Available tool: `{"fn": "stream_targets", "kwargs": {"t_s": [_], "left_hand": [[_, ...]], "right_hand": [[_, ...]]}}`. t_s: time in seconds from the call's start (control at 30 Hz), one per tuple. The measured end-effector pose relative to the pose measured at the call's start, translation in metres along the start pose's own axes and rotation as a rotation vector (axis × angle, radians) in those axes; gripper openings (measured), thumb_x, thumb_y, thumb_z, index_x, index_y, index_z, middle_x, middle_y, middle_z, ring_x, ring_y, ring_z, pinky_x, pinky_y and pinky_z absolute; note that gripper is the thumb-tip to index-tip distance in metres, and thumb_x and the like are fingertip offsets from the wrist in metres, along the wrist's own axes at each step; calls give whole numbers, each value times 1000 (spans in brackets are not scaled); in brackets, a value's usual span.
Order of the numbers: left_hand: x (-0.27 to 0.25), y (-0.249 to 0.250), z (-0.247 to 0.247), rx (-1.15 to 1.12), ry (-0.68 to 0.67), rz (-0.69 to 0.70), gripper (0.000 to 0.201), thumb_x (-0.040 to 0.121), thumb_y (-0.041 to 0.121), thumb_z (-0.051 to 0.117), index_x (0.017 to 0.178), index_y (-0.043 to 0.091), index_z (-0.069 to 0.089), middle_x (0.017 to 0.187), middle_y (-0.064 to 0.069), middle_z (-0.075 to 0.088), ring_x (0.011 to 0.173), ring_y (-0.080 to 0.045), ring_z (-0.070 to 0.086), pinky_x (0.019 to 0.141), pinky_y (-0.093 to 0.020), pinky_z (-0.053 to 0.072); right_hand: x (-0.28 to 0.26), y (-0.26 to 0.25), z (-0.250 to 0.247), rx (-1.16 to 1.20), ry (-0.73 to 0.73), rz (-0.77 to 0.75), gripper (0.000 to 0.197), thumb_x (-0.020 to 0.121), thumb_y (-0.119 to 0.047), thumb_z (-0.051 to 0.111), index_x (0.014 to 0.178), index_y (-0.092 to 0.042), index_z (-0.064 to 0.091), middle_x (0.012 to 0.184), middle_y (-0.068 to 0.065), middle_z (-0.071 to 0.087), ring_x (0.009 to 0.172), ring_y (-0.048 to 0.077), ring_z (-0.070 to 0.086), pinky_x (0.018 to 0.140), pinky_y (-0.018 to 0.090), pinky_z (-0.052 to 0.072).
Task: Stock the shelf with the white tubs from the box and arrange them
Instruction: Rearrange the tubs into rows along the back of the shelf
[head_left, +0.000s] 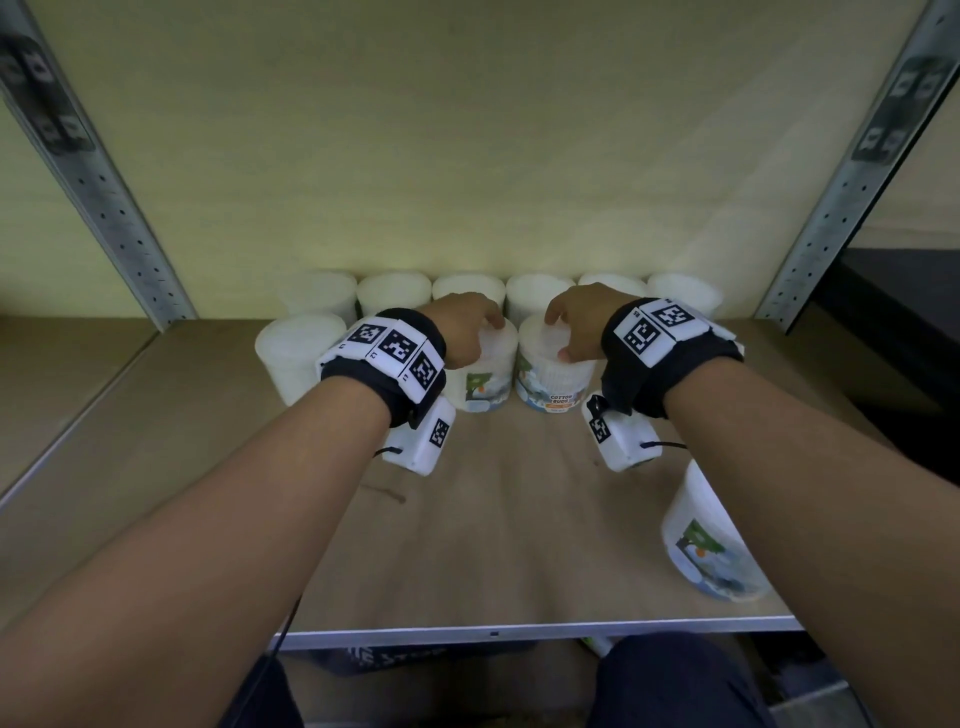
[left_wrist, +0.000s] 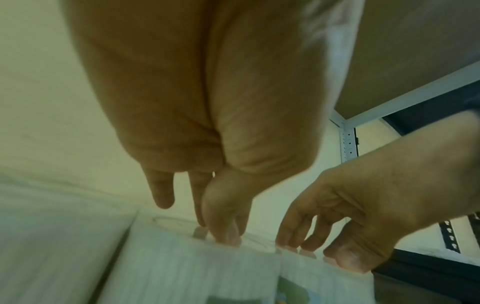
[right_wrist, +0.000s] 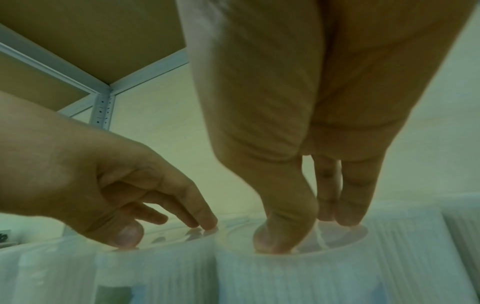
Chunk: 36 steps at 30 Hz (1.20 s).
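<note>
— Our forearms (head_left: 208, 545), then one white tub (head_left: 711, 540) by the wooden shelf (head_left: 467, 545) edge.
— We count ten: six along the pale wall (head_left: 467, 156), three ahead. Left hand (head_left: 470, 322), right hand (head_left: 571, 322): grip released, fingertips on two lids (head_left: 543, 338).

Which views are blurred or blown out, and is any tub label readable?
Head view: dim, back-row tubs blown out white, one label reads COTTON BUDS. Left wrist view: green cast, left hand and tub soft. Right wrist view: same cast, lids smeared.

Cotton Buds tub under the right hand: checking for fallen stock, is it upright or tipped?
Upright. The Cotton Buds tub stands on the shelf, label reading level, the right hand touching its upward-facing top.
</note>
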<state>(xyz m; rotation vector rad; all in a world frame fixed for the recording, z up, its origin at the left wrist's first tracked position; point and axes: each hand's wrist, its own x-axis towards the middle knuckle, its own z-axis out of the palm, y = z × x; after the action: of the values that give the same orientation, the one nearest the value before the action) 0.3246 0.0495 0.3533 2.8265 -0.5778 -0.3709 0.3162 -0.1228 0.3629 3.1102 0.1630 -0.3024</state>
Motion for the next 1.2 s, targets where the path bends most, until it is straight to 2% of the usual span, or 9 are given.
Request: {"fn": "stream_targets", "kwargs": {"t_s": [0.13,0.23,0.3,0.4,0.6,0.8,1.0,1.1,1.2], "left_hand": [[-3,2,-2,-11,77,-5,53,89,-1,47,139,17,43,145,-7,40,131,-25,42,105,-31,38],[-1,4,3,-13,215,-71,48,93,27,54,136,10,45,140,-12,43,130,-28,41,107,-35,37],[2,6,9,31,207,-123,55,92,41,53,135,8,45,138,-15,42,129,-31,40,106,-41,38],[5,8,16,97,182,-162,61,90,49,52,134,8,44,138,-15,41,128,-32,38,104,-44,39],[1,8,9,80,143,-87,54,92,38,55,136,8,45,140,-13,42,128,-28,42,105,-36,39],[-4,2,2,19,61,-26,53,93,22,57,143,17,39,149,-5,37,134,-23,40,106,-29,34],[-3,-3,-1,-45,10,-16,57,88,0,51,139,26,45,147,-4,41,125,-23,50,99,-32,46],[-4,-2,-2,-85,134,-50,46,93,17,53,138,18,45,147,-6,39,131,-22,43,103,-29,37],[-4,-3,3,-48,169,-78,53,91,34,57,138,14,44,146,-7,39,132,-23,41,105,-31,35]], "right_hand": [[-1,0,-1,5,-5,-3,59,86,-20,68,139,-13,45,141,9,48,127,26,49,101,30,40],[-1,1,0,8,-4,-7,58,85,-20,68,139,-13,46,140,8,49,126,25,49,100,30,40],[-1,1,0,7,2,-4,59,85,-21,68,139,-14,46,140,8,49,126,26,49,100,31,41],[-2,1,0,6,10,-6,58,86,-21,67,139,-13,46,140,8,49,127,26,48,101,31,41],[-1,1,0,1,6,-8,59,85,-22,68,140,-13,45,140,8,49,127,26,48,101,31,40],[-2,0,0,-6,2,-6,58,86,-20,67,140,-12,44,141,9,48,127,26,48,101,31,40],[-3,-1,-1,2,0,-9,57,87,-19,66,140,-13,44,142,8,47,128,25,48,102,30,39],[-3,1,-1,4,6,-14,57,86,-20,67,139,-13,46,141,8,48,127,25,48,101,29,40],[-3,1,0,8,12,-11,58,86,-21,67,139,-13,46,140,8,48,127,25,48,102,30,40]]}}
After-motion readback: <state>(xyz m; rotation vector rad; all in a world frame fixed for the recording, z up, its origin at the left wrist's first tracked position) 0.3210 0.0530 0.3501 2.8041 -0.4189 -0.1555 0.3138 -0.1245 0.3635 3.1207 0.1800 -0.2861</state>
